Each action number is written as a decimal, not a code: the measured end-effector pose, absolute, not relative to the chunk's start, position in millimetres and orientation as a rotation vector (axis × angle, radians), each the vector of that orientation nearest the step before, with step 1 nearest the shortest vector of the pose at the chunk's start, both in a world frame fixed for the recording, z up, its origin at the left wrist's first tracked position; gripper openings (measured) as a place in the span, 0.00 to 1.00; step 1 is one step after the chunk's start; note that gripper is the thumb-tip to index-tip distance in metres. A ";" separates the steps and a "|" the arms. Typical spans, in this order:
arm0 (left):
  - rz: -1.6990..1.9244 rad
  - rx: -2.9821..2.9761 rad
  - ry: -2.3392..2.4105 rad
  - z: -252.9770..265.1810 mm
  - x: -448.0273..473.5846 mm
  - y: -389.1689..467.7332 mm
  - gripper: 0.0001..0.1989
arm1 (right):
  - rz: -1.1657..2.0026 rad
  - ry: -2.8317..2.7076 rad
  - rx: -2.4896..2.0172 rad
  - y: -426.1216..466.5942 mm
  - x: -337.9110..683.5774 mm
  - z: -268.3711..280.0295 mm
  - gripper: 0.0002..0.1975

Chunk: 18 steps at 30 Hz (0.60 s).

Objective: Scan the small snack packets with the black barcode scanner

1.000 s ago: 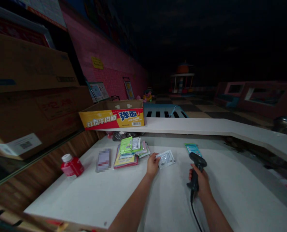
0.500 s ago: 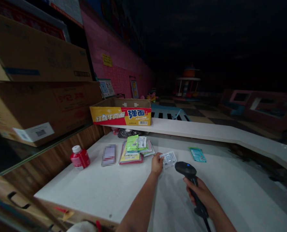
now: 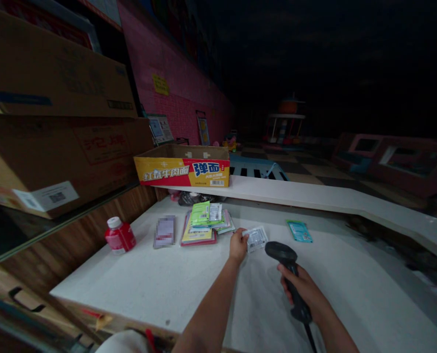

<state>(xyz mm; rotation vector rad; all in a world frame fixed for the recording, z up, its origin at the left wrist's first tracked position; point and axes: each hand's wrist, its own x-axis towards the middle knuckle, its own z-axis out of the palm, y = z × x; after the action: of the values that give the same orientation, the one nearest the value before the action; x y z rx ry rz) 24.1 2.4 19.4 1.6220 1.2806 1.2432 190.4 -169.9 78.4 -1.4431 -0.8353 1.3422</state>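
My left hand [image 3: 238, 245] pinches the left edge of a small silvery-white printed packet [image 3: 256, 239] on the white counter [image 3: 159, 284]. In my right hand [image 3: 302, 284] is a black handheld barcode scanner [image 3: 282, 252], its head angled toward the packet but apart from it. A cable runs down from the scanner's handle. Left of my left hand lies a pile of packets and flat items [image 3: 201, 223], with green packets on top. A teal and green packet [image 3: 299, 231] lies by itself on the counter, beyond the scanner.
A red bottle with a white cap [image 3: 119, 236] stands at the left, beside a blurred flat rectangle [image 3: 164, 231]. A yellow and red open carton [image 3: 183, 169] sits on the raised ledge [image 3: 295, 191]. Large cardboard boxes [image 3: 67, 147] are stacked at far left.
The whole view has shifted slightly. The blue light visible on the scanner's head before no longer shows. Both hands keep their grips, and the packet stays in about the same place.
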 end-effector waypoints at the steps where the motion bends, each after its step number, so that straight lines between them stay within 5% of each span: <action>1: 1.239 1.618 1.284 18.1 24.4 3.0 0.07 | 1.325 -0.785 -1.402 -164.1 192.3 77.3 0.23; 18: 1.265 1.659 1.311 21.2 22.0 -8.7 0.08 | 1.478 -0.177 -0.680 -128.9 216.8 36.4 0.23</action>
<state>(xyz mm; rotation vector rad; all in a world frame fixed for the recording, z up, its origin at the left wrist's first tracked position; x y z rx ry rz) 22.0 -8.7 21.2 1.6595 1.3114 1.2653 216.8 -128.9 36.4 -0.6803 -0.1768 1.4776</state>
